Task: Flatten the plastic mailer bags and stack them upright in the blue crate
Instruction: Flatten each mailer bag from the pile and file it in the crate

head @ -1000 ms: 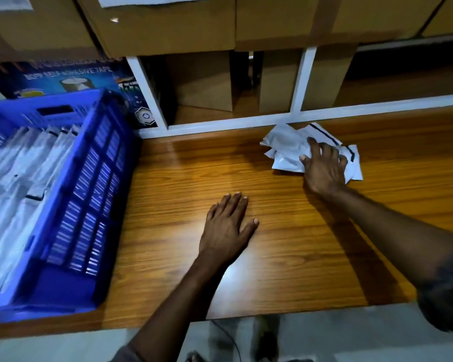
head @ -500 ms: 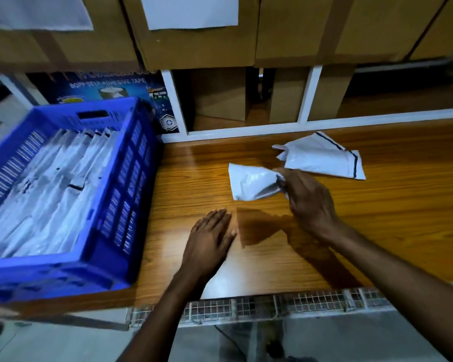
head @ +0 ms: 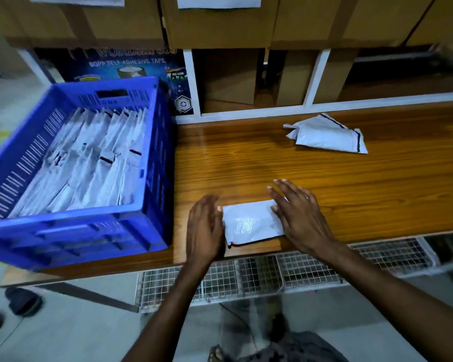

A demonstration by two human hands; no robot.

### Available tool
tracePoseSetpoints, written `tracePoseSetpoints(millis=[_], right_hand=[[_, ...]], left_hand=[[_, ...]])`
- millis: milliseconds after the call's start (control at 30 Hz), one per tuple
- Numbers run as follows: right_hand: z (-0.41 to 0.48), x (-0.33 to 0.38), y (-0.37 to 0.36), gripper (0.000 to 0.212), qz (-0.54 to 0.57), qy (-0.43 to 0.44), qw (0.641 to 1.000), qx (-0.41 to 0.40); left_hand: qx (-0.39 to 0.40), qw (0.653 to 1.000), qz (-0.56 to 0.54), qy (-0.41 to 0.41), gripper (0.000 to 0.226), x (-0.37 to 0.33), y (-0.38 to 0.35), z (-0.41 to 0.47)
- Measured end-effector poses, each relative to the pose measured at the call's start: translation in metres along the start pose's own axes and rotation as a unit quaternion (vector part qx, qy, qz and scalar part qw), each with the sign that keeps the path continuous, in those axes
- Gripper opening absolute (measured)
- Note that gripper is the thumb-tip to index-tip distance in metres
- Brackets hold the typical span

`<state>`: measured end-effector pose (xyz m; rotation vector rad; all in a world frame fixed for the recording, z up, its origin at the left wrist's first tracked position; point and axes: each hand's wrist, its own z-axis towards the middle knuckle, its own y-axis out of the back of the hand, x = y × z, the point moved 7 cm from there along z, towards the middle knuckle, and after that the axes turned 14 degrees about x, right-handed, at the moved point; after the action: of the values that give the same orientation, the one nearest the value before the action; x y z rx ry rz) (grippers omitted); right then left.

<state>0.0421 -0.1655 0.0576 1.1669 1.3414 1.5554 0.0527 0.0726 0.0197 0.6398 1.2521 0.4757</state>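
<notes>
A white plastic mailer bag [head: 250, 223] lies flat on the wooden table [head: 324, 178] near its front edge. My left hand [head: 204, 228] rests with straight fingers against the bag's left end. My right hand [head: 298, 218] lies flat over its right end, fingers spread. A second, crumpled mailer bag [head: 327, 135] with a black stripe sits farther back on the right. The blue crate [head: 147, 152] stands at the table's left end, holding several white mailers on edge in rows.
Cardboard boxes [head: 220, 19] fill white-framed shelving behind the table. A printed tape carton [head: 131, 66] stands behind the crate. A wire mesh rack [head: 272, 273] hangs under the table's front edge. Shoes [head: 24, 301] show on the floor at lower left.
My right hand carried one mailer from the back pile down to the front edge and laid it flat. My left hand moved onto its left end. The view shifted left and down.
</notes>
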Motion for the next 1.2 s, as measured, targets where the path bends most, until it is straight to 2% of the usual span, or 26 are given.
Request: tracePoseSetpoints(millis=[33,100,167,233,267,467,600,700,900,1000,1067,1133,1200], right_hand=[[-0.002,0.001,-0.005,0.05,0.02,-0.026,0.999,0.012],[-0.006,0.003,-0.03,0.063,0.03,-0.065,0.993,0.098],[-0.01,0.002,-0.058,0.076,0.025,-0.082,0.981,0.175],[-0.008,-0.003,-0.067,0.076,0.018,-0.086,0.979,0.185],[-0.006,-0.006,-0.069,0.073,0.011,-0.085,0.979,0.187],[-0.005,-0.01,-0.076,0.063,-0.001,-0.077,0.982,0.17],[-0.005,-0.034,-0.075,0.069,0.033,-0.075,0.972,0.221],[-0.01,-0.052,-0.067,0.079,0.027,-0.087,0.972,0.218],[-0.012,-0.071,-0.064,0.076,0.0,-0.092,0.971,0.222],[-0.013,-0.071,-0.06,0.08,-0.008,-0.131,0.96,0.246],[-0.015,-0.064,-0.051,0.074,-0.001,-0.159,0.962,0.222],[-0.022,-0.049,-0.046,0.075,0.02,-0.131,0.969,0.208],[-0.037,-0.031,-0.051,0.086,0.045,-0.063,0.968,0.24]], left_hand=[[0.016,0.999,0.037,-0.036,0.035,-0.013,-0.009,0.001],[0.076,0.987,0.115,-0.079,0.039,-0.037,-0.035,0.004],[0.16,0.969,0.178,-0.066,0.053,-0.046,-0.065,0.007],[0.233,0.949,0.211,-0.023,0.063,-0.039,-0.085,0.009],[0.245,0.945,0.218,-0.014,0.067,-0.035,-0.089,0.01],[0.207,0.948,0.242,-0.013,0.064,-0.026,-0.093,0.003],[0.199,0.951,0.237,-0.015,0.061,-0.027,-0.089,0.002],[0.19,0.952,0.241,-0.012,0.062,-0.03,-0.087,-0.001],[0.218,0.936,0.271,0.059,0.078,-0.021,-0.072,-0.008],[0.239,0.933,0.262,0.062,0.084,-0.017,-0.068,-0.008],[0.257,0.93,0.261,0.036,0.084,-0.02,-0.065,-0.012],[0.281,0.922,0.264,-0.001,0.083,-0.026,-0.066,-0.022],[0.303,0.914,0.267,-0.025,0.087,-0.028,-0.067,-0.032]])
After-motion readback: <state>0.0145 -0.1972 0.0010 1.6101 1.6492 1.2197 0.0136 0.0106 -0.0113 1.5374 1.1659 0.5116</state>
